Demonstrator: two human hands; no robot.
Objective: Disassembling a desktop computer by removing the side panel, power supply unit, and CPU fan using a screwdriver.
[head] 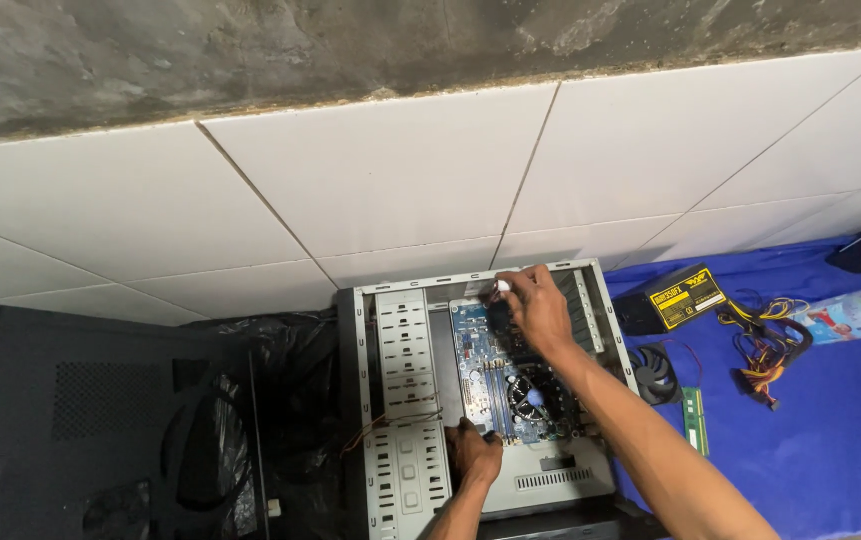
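1. An open case (391,400) is seen lying on its side on the floor, with a blue board (478,350) seated flat inside it, left of centre in the view.
2. The left hand (474,452) is pressed down at the near edge of the board, fingers curled; whether anything is pinched under them cannot be told.
3. The right hand (538,308) is reached to the far end of the board, where a small white piece (500,287) is gripped between fingertips.
4. The board is judged light but stiff and fragile: it is best taken by its bare edges, never by the round cooler fan (534,393) or the slots.
5. The case is sheet metal, likely heavy and hard, with thin edges that could cut; thin wires (391,425) are strung across its drive bay.
6. On the right, a blue cloth (821,440) is spread; a black power supply (676,298) with a bundle of cables (766,350), a loose fan (657,374) and a green memory stick (694,420) are laid on it, well apart from the case.
7. On the left, a black side panel (71,420) and a black plastic bag (281,400) are seen.
8. The floor is of large white tiles (371,180), smooth and hard, ending at a rough grey wall (251,50).
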